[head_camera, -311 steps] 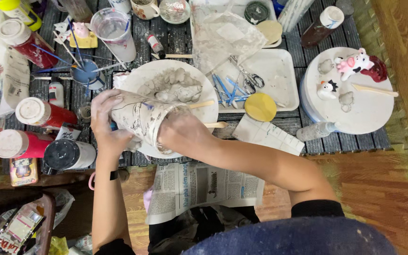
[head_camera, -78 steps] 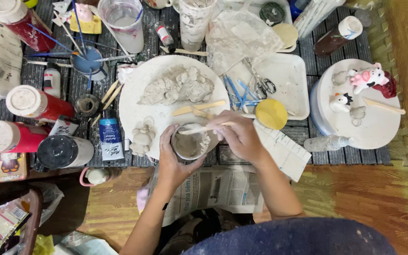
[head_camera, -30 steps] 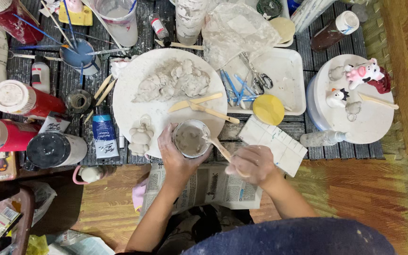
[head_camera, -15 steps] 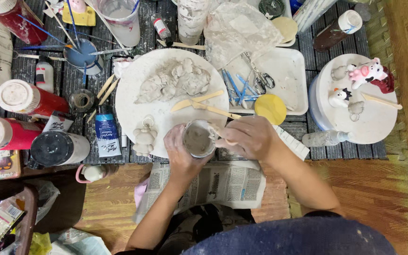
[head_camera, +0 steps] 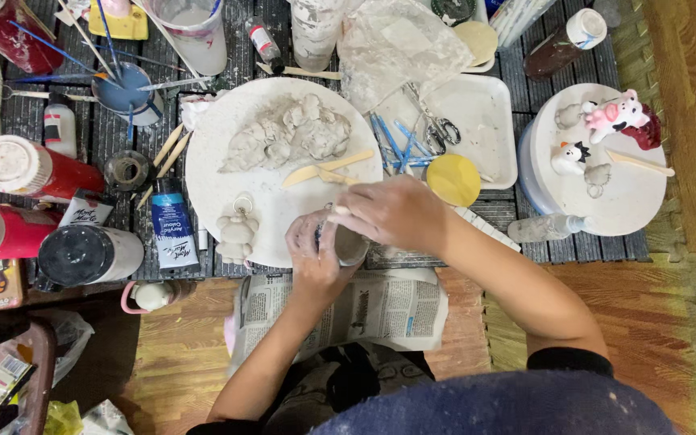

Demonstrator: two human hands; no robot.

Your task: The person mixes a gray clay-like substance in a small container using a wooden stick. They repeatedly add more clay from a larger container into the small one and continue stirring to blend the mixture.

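My left hand (head_camera: 309, 259) grips a small grey cup (head_camera: 351, 246) at the near edge of a round white board (head_camera: 211, 181). Over the cup's mouth lies my right hand (head_camera: 392, 212), fingers closed on a thin wooden stick (head_camera: 338, 210) whose tip points into the cup. The cup's inside is hidden by that hand. On the board lie a lump of grey clay (head_camera: 287, 134), a small clay figure (head_camera: 237, 229) and a flat wooden tool (head_camera: 328, 169).
Red paint bottles (head_camera: 30, 167) and a black-lidded jar (head_camera: 90, 254) stand at left. A paint tube (head_camera: 172, 229) lies beside the board. A white tray (head_camera: 477, 129) holds scissors and blue tools, with a yellow disc (head_camera: 453, 179). At right a round stand (head_camera: 606, 193) carries small figurines. Newspaper (head_camera: 364, 310) is under my arms.
My right hand came up from the newspaper to the cup and now covers its mouth with the stick. The left hand kept hold of the cup.
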